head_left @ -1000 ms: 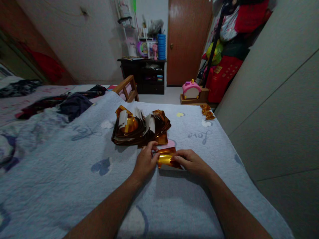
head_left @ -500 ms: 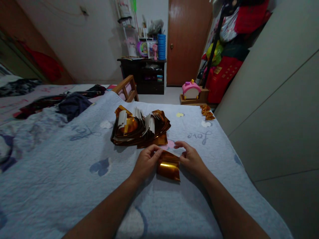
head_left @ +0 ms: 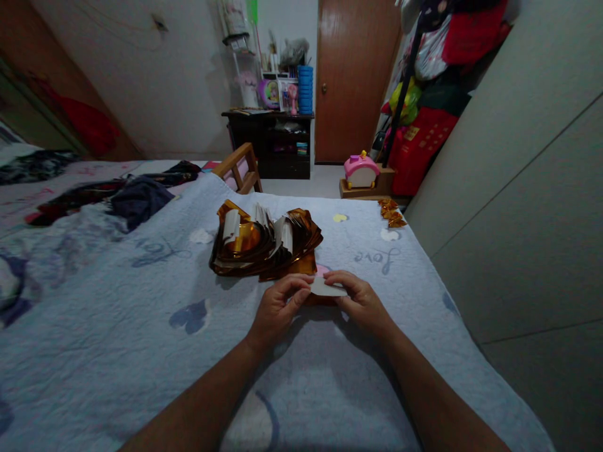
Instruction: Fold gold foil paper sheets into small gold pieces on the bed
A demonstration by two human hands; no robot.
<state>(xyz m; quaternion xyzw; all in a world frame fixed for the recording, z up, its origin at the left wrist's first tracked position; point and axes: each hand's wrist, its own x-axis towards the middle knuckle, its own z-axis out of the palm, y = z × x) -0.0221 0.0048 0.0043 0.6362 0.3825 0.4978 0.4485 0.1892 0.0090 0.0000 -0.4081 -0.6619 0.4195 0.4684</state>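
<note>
Between my two hands a shiny gold foil sheet (head_left: 328,288) shows its pale back, with a strip of gold visible below. My left hand (head_left: 281,304) pinches its left end between thumb and fingers. The right end is gripped the same way by my right hand (head_left: 360,302). Just beyond my left hand lies a thick, loose stack of gold foil sheets (head_left: 249,254), curled and partly showing whitish backs. Some folded gold foil pieces (head_left: 392,214) rest at the far right corner of the bed cover.
A pale blue patterned bed cover (head_left: 198,351) lies under everything. Dark clothes (head_left: 141,199) are heaped at left. Past the far edge stand a wooden chair (head_left: 242,168) and a pink toy (head_left: 361,169). A pale cabinet wall (head_left: 522,207) runs along the right.
The foil sheet has turned from its gold face to its pale back, raised between my hands. My right hand has moved slightly left and now grips the sheet with its fingers.
</note>
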